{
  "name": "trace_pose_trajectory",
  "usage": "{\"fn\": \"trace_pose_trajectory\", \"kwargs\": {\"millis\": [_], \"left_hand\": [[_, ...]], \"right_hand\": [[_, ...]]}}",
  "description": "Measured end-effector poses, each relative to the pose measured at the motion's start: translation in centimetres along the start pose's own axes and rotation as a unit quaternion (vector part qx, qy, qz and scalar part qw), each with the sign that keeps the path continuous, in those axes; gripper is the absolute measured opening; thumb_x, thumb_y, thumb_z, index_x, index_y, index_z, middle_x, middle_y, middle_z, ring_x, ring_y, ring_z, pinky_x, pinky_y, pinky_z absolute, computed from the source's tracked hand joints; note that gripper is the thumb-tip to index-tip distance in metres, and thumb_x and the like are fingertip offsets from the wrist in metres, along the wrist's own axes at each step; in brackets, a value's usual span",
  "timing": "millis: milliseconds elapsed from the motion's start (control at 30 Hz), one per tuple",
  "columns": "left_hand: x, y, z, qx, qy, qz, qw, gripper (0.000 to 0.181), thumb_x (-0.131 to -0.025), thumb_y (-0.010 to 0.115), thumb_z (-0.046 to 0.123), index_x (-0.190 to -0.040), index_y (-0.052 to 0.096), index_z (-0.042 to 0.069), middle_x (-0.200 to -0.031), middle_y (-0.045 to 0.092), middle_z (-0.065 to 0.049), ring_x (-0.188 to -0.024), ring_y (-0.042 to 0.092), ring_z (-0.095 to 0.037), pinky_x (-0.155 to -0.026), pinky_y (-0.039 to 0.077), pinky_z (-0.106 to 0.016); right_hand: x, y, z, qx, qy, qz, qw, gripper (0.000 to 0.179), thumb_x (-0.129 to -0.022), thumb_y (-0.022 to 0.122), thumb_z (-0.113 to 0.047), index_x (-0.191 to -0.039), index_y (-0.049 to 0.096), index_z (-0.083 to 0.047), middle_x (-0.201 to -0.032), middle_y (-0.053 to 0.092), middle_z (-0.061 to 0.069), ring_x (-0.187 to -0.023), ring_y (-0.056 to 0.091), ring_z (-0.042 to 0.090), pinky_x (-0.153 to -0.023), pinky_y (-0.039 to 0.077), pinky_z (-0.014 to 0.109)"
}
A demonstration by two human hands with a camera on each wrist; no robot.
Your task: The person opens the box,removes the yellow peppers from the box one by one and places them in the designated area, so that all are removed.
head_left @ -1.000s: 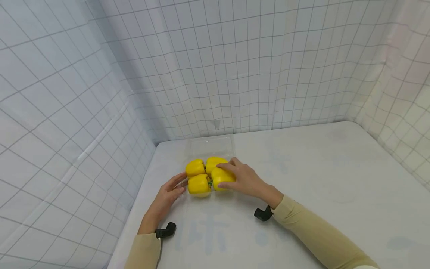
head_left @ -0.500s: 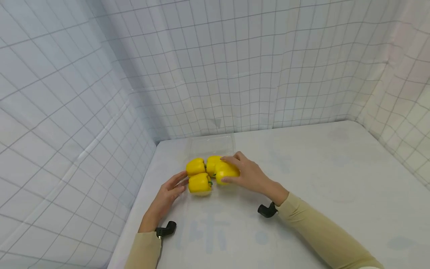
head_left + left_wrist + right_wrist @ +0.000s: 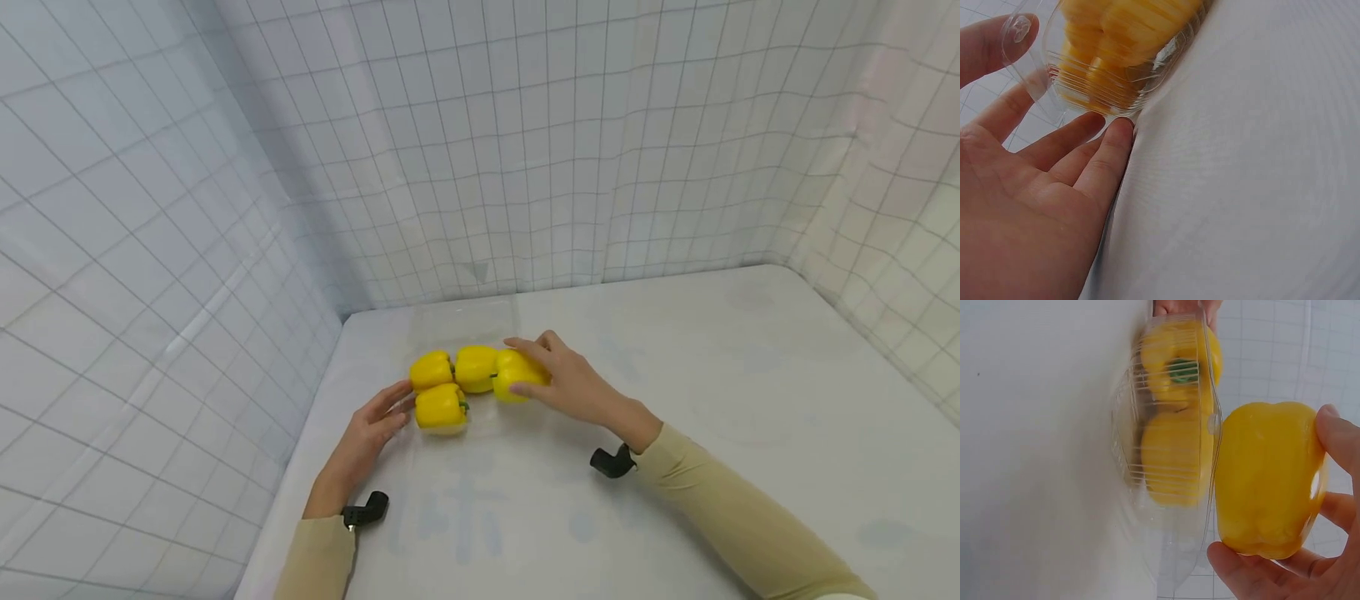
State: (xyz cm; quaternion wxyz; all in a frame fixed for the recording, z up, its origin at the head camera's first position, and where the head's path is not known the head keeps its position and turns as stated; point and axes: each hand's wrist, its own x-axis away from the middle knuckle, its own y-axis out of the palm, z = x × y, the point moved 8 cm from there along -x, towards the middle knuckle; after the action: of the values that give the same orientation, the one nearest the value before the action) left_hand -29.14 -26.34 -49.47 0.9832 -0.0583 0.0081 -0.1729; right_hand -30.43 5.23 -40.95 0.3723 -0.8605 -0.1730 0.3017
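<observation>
My right hand point(image 3: 573, 383) holds a yellow bell pepper point(image 3: 517, 375) between thumb and fingers, with the green stem toward the left. In the right wrist view this pepper sits above the rim of a clear plastic clamshell container point(image 3: 1172, 540), whose ribbed side faces me. Three more yellow peppers lie in the container: one front left point(image 3: 441, 407), one back left point(image 3: 431, 371), one back right point(image 3: 474, 368). My left hand point(image 3: 367, 429) rests against the container's left side. Its fingers are fairly straight at the ribbed wall, and its thumb point(image 3: 997, 50) lies by the rim.
The container's clear lid point(image 3: 465, 321) lies folded back toward the rear wall. A white-covered table point(image 3: 675, 375) stretches to the right, and grid-patterned curtains point(image 3: 510, 167) hang at the back and sides. Each wrist carries a small black camera point(image 3: 367, 510).
The right hand has lifted the front-right pepper and moved it back and to the right, uncovering the back-right pepper and the container's front-right spot. The left hand stays at the container's side.
</observation>
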Motion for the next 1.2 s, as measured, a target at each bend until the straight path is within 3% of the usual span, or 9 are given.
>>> {"fn": "trace_pose_trajectory", "kwargs": {"millis": [300, 567, 833, 1200], "left_hand": [[-0.4, -0.2, -0.1, 0.013, -0.014, 0.008, 0.9998, 0.053, -0.105, 0.052, 0.014, -0.156, 0.038, 0.019, -0.161, 0.031, -0.002, -0.145, 0.035, -0.025, -0.108, 0.037, -0.029], [-0.3, -0.2, 0.1, 0.012, -0.013, 0.009, 0.9998, 0.053, -0.105, 0.051, 0.013, -0.156, 0.037, 0.019, -0.161, 0.031, -0.001, -0.146, 0.032, -0.028, -0.115, 0.025, -0.051], [-0.2, -0.3, -0.1, 0.007, -0.017, 0.011, 0.9998, 0.053, -0.104, 0.054, 0.016, -0.155, 0.038, 0.021, -0.161, 0.032, 0.0, -0.146, 0.033, -0.025, -0.114, 0.029, -0.044], [0.0, -0.2, -0.3, 0.007, -0.022, 0.013, 0.9997, 0.054, -0.104, 0.055, 0.017, -0.155, 0.039, 0.021, -0.161, 0.033, 0.001, -0.146, 0.032, -0.025, -0.115, 0.026, -0.048]], "right_hand": [[0.8, -1.7, 2.7, -0.012, 0.055, 0.013, 0.9983, 0.067, -0.092, 0.062, -0.061, -0.148, 0.049, -0.027, -0.108, 0.043, 0.001, -0.087, 0.05, 0.02, -0.075, 0.046, 0.036], [1.8, -2.6, 5.2, -0.03, 0.097, 0.009, 0.9948, 0.069, -0.093, 0.058, -0.064, -0.147, 0.049, -0.021, -0.115, 0.05, 0.001, -0.094, 0.051, 0.021, -0.081, 0.044, 0.039], [3.2, -3.2, 8.0, -0.09, 0.136, 0.013, 0.9865, 0.068, -0.096, 0.059, -0.058, -0.148, 0.046, -0.017, -0.135, 0.055, 0.003, -0.111, 0.054, 0.025, -0.096, 0.045, 0.049], [4.3, -3.4, 11.3, -0.105, 0.188, 0.027, 0.9761, 0.069, -0.093, 0.061, -0.062, -0.147, 0.047, -0.021, -0.134, 0.056, 0.011, -0.112, 0.059, 0.031, -0.09, 0.051, 0.049]]}}
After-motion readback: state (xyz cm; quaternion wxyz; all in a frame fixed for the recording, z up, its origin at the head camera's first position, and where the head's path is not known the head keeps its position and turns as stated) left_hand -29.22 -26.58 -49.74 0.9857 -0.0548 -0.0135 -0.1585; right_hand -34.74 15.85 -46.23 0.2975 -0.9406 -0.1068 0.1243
